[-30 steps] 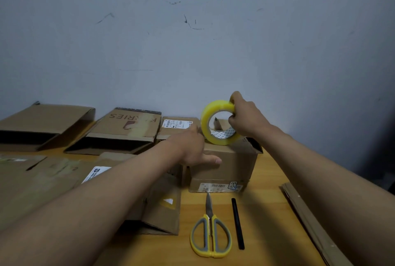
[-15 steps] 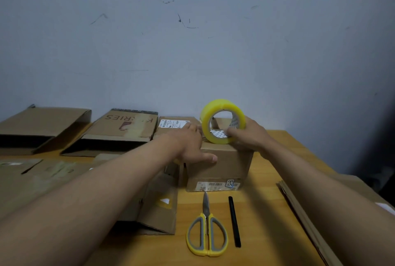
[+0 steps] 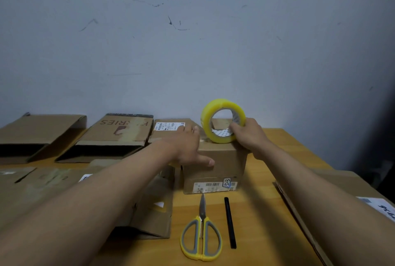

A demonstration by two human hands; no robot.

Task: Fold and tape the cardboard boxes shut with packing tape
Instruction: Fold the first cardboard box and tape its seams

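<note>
A small closed cardboard box [image 3: 215, 169] stands in the middle of the wooden table, barcode label on its front. My left hand [image 3: 188, 146] lies flat on the box top, fingers straight, thumb over the front edge. A yellow roll of packing tape [image 3: 222, 120] stands on edge on the top's right side. My right hand [image 3: 249, 137] grips the roll, fingers hooked through its core.
Yellow-handled scissors [image 3: 202, 235] and a black pen [image 3: 229, 223] lie in front of the box. Flattened and open boxes [image 3: 115, 137] fill the left and back of the table [image 3: 267, 201]. More flat cardboard [image 3: 299, 212] lies along the right edge. A grey wall stands behind.
My right hand lowered the tape roll onto the box top and shifted its grip from the roll's upper rim to its lower right side. My left hand stayed pressed on the box.
</note>
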